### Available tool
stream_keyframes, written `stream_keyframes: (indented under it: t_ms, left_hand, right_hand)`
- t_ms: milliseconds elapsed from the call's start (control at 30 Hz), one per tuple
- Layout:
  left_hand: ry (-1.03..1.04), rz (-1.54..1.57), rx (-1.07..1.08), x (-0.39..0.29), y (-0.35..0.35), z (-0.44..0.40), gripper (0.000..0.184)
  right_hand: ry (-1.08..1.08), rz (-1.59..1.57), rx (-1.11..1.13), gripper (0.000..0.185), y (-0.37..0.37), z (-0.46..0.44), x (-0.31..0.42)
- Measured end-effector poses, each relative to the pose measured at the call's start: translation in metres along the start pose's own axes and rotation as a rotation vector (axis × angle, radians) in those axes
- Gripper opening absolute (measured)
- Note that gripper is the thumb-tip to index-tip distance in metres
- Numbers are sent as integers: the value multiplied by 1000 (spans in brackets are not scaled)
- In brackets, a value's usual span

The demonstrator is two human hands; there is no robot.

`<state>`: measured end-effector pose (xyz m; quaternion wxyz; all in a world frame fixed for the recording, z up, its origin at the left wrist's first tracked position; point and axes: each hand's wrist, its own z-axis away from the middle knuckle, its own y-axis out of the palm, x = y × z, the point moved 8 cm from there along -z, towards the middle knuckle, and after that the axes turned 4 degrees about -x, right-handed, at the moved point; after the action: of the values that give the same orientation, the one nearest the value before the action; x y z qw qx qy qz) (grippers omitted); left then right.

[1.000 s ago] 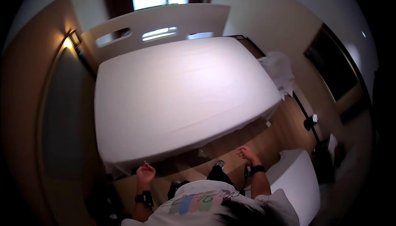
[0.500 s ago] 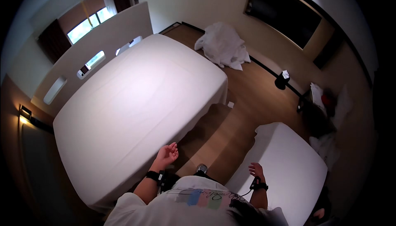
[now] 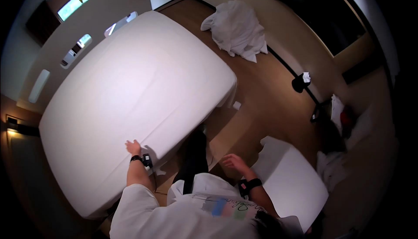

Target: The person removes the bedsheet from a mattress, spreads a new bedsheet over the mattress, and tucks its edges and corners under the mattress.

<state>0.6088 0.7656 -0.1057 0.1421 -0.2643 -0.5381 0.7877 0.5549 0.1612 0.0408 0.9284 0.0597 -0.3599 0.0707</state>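
Observation:
A large bed with a smooth white sheet fills the left and middle of the view. Over its near side reaches my left hand, fingers apart, holding nothing; whether it touches the sheet I cannot tell. My right hand hangs over the floor between the bed and a smaller white-covered surface, its fingers stretched out and empty. Dark bands with small devices sit on both my wrists. The sheet drapes down at the bed's right corner.
A heap of white cloth lies on the wooden floor beyond the bed. A black bin stands by the wall. A small white item is near the bed's corner. Dark clutter lies at the right.
The view has swung right, away from the headboard. My left hand has reached out over the bed with its fingers spread. My right hand has moved left, towards the gap.

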Motion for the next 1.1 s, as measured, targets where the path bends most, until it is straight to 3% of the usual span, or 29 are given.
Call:
stream_keyframes:
  t_ms: [67, 133, 200, 300, 400, 500, 600, 633, 700, 733, 800, 900, 933, 967, 1000, 1033, 1100]
  left_hand:
    - [-5, -168, 41, -47, -5, 4, 72]
    - [32, -312, 46, -51, 55, -50, 71]
    - [-103, -193, 102, -114, 34, -40, 68]
    - [-86, -220, 139, -174, 88, -78, 65]
    - [-230, -177, 44, -350, 70, -53, 67]
    - [198, -187, 132, -513, 110, -8, 64]
    - [867, -281, 290, -643, 176, 105, 59]
    - [1028, -232, 388, -676, 199, 151, 57]
    - [1290, -222, 817, -723, 260, 237, 55]
    - [1093, 171, 1256, -739, 268, 272, 55]
    - [1146, 589, 1099, -784, 272, 300, 54]
    - [834, 690, 961, -831, 241, 275, 54]
    - [828, 743, 961, -835, 269, 258, 52]
    - [630, 798, 1039, -839, 256, 239, 49]
    - [348, 1076, 1209, -828, 284, 212, 46]
    - [297, 1139, 1120, -825, 255, 187, 46]
    - [277, 884, 800, -816, 190, 138, 45]
  right_hand:
    - [-1, 22, 45, 27, -13, -35, 31]
    - [40, 57, 32, 27, -35, -59, 64]
    - [123, 38, 30, 27, -61, -77, 91]
    - [168, 12, -72, 25, -103, -89, 114]
    - [204, 76, -223, 24, -147, -99, 160]
    - [256, 86, -254, 24, -166, -110, 198]
    - [255, 129, -220, 26, -199, -132, 221]
    - [219, 132, -168, 27, -211, -146, 234]
    - [178, 89, -162, 28, -237, -171, 261]
    - [147, 51, -158, 29, -252, -183, 277]
    - [113, -2, -133, 29, -291, -207, 290]
    - [56, -100, -93, 27, -362, -243, 334]
    - [62, -168, -96, 24, -390, -254, 351]
    - [60, -313, -145, 23, -414, -264, 363]
    - [59, -304, -111, 23, -434, -276, 383]
    - [29, -323, -87, 23, -457, -291, 408]
    - [-27, -365, -37, 22, -494, -327, 461]
